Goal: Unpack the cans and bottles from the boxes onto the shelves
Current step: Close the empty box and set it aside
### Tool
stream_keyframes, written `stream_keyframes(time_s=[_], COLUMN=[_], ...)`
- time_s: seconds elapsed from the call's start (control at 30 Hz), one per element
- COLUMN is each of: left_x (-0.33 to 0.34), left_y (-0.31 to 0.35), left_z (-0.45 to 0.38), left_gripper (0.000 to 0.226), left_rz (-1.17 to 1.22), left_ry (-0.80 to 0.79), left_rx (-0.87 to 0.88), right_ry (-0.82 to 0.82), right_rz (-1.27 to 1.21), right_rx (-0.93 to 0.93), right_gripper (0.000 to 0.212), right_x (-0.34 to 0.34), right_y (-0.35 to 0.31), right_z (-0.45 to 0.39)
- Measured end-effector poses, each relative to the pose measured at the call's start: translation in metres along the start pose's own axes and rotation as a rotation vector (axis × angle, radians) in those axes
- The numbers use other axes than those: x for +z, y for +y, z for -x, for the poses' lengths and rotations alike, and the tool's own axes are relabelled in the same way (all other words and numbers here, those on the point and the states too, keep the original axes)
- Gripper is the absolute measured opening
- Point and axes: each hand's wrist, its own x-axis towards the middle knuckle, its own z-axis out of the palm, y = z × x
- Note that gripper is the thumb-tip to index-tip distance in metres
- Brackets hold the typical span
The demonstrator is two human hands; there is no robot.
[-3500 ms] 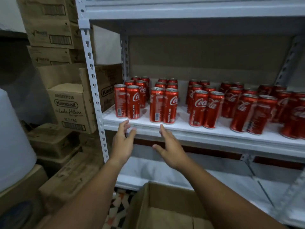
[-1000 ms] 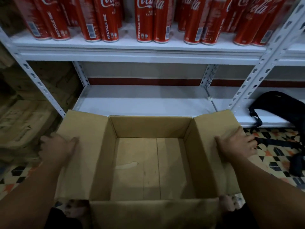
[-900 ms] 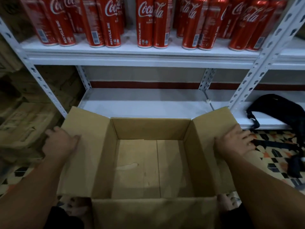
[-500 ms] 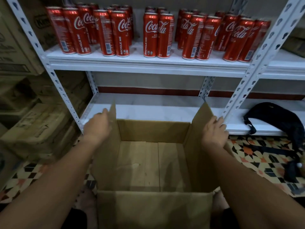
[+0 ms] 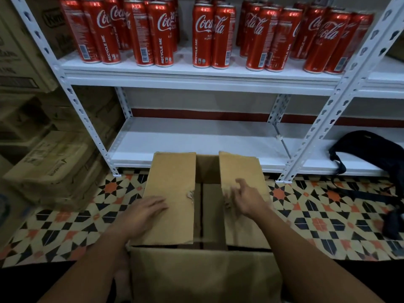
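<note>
White metal shelving (image 5: 196, 80) fills the background, standing on a floor (image 5: 72, 224) of patterned tiles in black, orange and cream. On the upper shelf, red cola cans (image 5: 207, 36) stand upright in pairs, several rows deep, from the left post across to the right one. Below them, the lower shelf (image 5: 196, 141) lies bare in its left bay, while a black bag (image 5: 371, 149) rests on its right part and hangs over the edge toward the floor. Stacked brown cartons (image 5: 50, 162) sit to the left of the rack.

On the floor just in front of the lower shelf sits a cardboard box (image 5: 203, 274). Its two side flaps are folded inward and lie nearly flat, with a gap between them showing the bare inside. The left hand (image 5: 142, 213) rests on the left flap (image 5: 172, 193), fingers straight and pressed flat against the cardboard. The right hand (image 5: 247, 200) is over the right flap (image 5: 240, 169), blurred, its fingers loosely spread and holding nothing; whether it touches the flap is hard to tell. Both forearms reach in from the bottom edge.
</note>
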Motion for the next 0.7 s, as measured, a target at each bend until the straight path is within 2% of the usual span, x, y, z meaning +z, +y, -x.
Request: stream_keyframes(time_s=[0.07, 0.13, 0.27, 0.33, 0.47, 0.6, 0.7], left_x=[0.009, 0.013, 0.016, 0.021, 0.026, 0.026, 0.023], left_y=[-0.015, -0.028, -0.039, -0.039, -0.039, -0.045, -0.044], left_z=[0.014, 0.024, 0.029, 0.029, 0.027, 0.025, 0.023], left_gripper=[0.065, 0.064, 0.117, 0.130, 0.126, 0.129, 0.128], left_rz=[0.004, -0.046, -0.205, -0.229, -0.234, -0.233, -0.184], left_ry=[-0.049, -0.110, -0.175, -0.167, -0.131, -0.154, -0.192], left_rx=[-0.008, 0.033, 0.184, 0.203, 0.209, 0.207, 0.205], right_ry=[-0.106, -0.159, -0.316, -0.405, -0.563, -0.589, -0.536], right_rz=[0.068, 0.169, 0.387, 0.445, 0.522, 0.542, 0.527], right_rx=[-0.028, -0.081, -0.290, -0.340, -0.357, -0.353, -0.321], right_gripper=[0.038, 0.041, 0.058, 0.071, 0.101, 0.106, 0.098], right_x=[0.010, 0.012, -0.001, -0.006, -0.010, -0.027, -0.051], right_y=[0.037, 0.074, 0.117, 0.119, 0.120, 0.122, 0.130], right_z=[0.002, 0.010, 0.027, 0.027, 0.018, 0.011, 0.005])
